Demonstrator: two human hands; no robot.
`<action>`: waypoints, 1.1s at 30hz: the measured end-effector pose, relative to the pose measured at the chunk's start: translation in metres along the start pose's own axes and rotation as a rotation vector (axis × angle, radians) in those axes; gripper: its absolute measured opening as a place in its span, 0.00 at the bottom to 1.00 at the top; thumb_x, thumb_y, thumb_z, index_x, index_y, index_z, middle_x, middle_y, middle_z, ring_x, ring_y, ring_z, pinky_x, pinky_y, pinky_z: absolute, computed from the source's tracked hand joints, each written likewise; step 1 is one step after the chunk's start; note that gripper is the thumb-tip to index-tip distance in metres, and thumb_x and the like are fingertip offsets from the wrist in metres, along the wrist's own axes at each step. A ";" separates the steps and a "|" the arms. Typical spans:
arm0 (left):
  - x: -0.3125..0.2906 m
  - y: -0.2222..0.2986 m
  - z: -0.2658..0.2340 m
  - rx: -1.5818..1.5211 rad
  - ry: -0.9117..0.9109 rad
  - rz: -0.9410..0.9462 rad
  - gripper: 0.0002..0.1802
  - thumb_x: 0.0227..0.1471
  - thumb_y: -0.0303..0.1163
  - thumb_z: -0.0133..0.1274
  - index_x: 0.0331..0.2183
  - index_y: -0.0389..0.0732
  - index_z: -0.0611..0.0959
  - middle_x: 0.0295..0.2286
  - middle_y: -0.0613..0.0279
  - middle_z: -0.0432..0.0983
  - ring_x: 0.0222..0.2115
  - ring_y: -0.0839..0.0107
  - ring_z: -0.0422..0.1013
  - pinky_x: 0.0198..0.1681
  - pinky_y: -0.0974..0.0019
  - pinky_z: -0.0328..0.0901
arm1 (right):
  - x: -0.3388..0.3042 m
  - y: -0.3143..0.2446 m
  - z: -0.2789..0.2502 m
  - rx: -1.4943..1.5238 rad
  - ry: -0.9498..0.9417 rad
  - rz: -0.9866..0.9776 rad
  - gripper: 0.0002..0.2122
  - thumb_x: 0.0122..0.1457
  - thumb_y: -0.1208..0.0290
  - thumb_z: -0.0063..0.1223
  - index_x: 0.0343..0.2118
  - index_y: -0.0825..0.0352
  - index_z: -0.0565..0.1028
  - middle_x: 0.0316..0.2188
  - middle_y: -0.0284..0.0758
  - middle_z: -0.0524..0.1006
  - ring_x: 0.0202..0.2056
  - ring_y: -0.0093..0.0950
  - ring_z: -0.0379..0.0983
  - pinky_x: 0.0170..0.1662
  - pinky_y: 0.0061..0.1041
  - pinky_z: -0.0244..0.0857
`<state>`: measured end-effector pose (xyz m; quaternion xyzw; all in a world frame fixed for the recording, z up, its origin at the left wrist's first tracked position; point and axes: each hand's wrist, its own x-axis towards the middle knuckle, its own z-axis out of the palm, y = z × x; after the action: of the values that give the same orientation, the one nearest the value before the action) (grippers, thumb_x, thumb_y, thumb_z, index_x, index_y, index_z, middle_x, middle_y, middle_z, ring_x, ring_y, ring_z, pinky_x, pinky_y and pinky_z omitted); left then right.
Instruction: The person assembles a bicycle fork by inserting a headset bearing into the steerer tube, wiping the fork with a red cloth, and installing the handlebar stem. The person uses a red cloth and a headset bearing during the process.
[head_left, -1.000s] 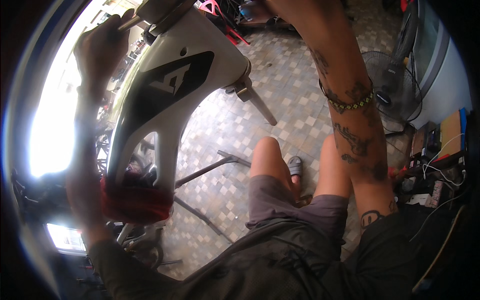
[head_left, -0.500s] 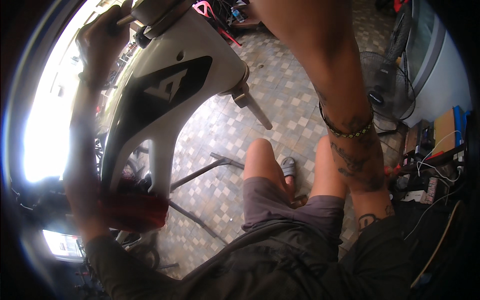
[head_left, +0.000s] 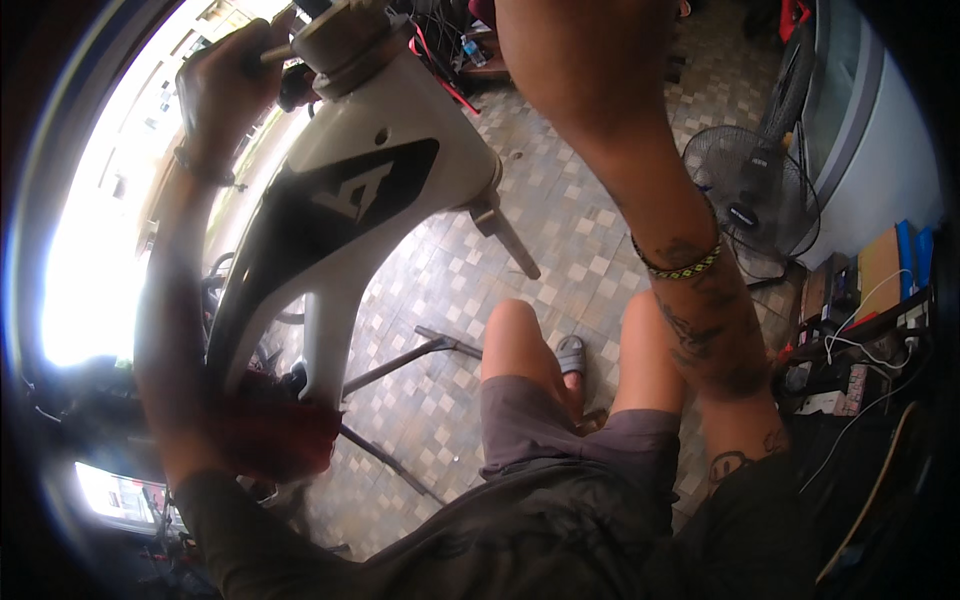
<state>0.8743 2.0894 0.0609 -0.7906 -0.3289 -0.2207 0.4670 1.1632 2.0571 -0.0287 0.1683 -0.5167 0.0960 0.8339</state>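
Observation:
A white and black bicycle frame (head_left: 330,190) stands tilted at my left. A thick round metal fitting (head_left: 340,45) sits on top of its head tube, and a metal rod with a nut (head_left: 515,250) sticks out of the lower end. Beside the top fitting, my left hand (head_left: 232,90) is closed round a short metal bar (head_left: 276,53) that reaches toward the fitting. My right arm, with a patterned bracelet, stretches up past the head tube's right side. Close to the camera, my right hand (head_left: 590,50) is cut off by the top edge, its fingers hidden.
Dark metal stand legs (head_left: 395,365) spread over the tiled floor (head_left: 590,220) below the frame. A black fan (head_left: 750,190) stands at the right, beside shelves with cables (head_left: 870,345). At the far side lies a plastic bottle (head_left: 472,48).
The whole view has shifted, and the bicycle frame sits a little lower and further right. My left hand keeps its grip on the bar. My right arm has swung slightly left.

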 end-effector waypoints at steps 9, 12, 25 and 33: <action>0.002 0.009 -0.003 -0.169 0.008 0.054 0.07 0.57 0.36 0.64 0.29 0.46 0.85 0.18 0.62 0.76 0.17 0.71 0.70 0.22 0.64 0.66 | -0.001 0.001 0.009 0.099 0.099 0.159 0.08 0.72 0.74 0.44 0.45 0.63 0.56 0.31 0.38 0.71 0.29 0.29 0.76 0.35 0.31 0.76; 0.000 0.004 -0.006 -0.051 0.071 0.186 0.16 0.62 0.40 0.62 0.24 0.45 0.82 0.13 0.62 0.71 0.12 0.72 0.64 0.18 0.64 0.61 | 0.000 -0.002 0.012 0.189 0.138 0.321 0.06 0.71 0.74 0.44 0.41 0.65 0.60 0.30 0.37 0.71 0.29 0.31 0.77 0.35 0.36 0.79; -0.019 0.073 -0.121 0.036 -0.243 -0.016 0.14 0.59 0.38 0.64 0.45 0.46 0.84 0.31 0.58 0.84 0.27 0.66 0.80 0.31 0.63 0.74 | 0.015 0.075 -0.026 0.524 0.077 0.901 0.10 0.69 0.69 0.46 0.29 0.63 0.70 0.27 0.33 0.73 0.32 0.32 0.76 0.41 0.46 0.78; -0.063 0.179 -0.172 -1.234 0.075 -0.501 0.37 0.57 0.47 0.65 0.60 0.36 0.76 0.50 0.43 0.80 0.45 0.59 0.81 0.42 0.62 0.78 | 0.009 0.155 0.006 0.442 -0.408 1.387 0.15 0.72 0.59 0.48 0.40 0.68 0.75 0.29 0.38 0.79 0.32 0.30 0.78 0.36 0.29 0.76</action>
<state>0.9539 1.8557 -0.0058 -0.8043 -0.2997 -0.4976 -0.1254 1.1108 2.1981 0.0095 -0.0176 -0.6171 0.6671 0.4169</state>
